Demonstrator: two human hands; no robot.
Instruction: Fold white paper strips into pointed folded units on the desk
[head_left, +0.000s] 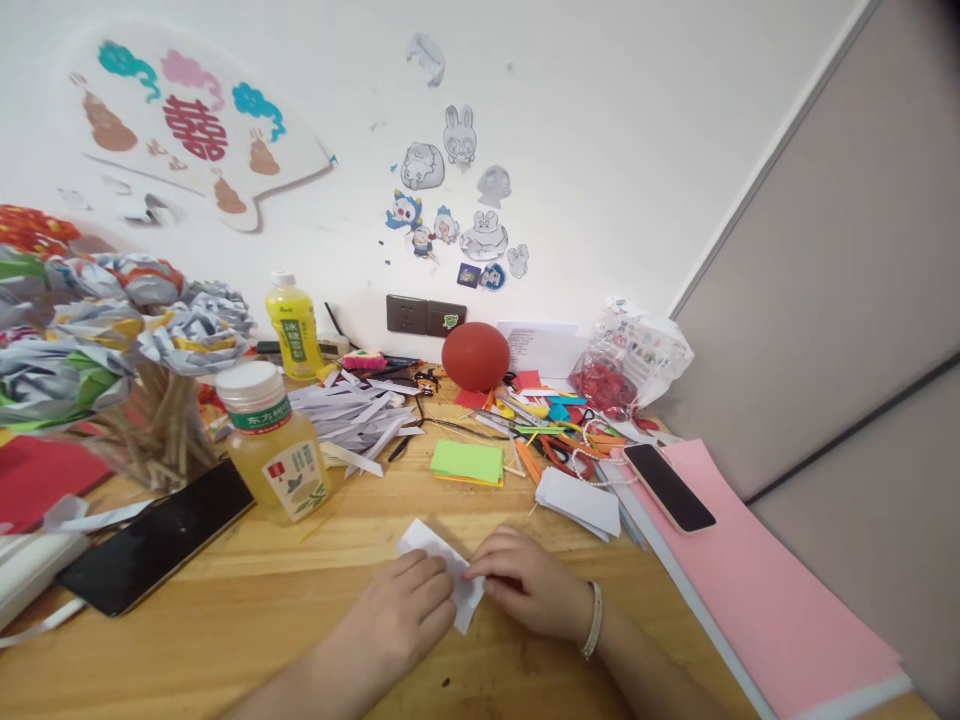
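Observation:
A small piece of white paper (427,538) lies at a slant on the wooden table, between both hands. Over its left part curl the fingers of my left hand (397,615), pressing on the sheet; the fingertips are partly hidden. My right hand (534,588), with a pale bracelet (592,620) at the wrist, pinches the paper's right edge between thumb and fingers. Beyond them sits a stack of green paper slips (467,461), with orange showing underneath. To the right rests a stack of white paper pieces (577,502).
Drink bottles (276,445), a dark phone (161,535) and paper flowers (191,335) crowd the left. White paper strips (360,415), a red balloon (475,357) and orange-handled scissors (562,455) lie toward the wall. Pink sheets (780,570) bear another phone (670,487) at right.

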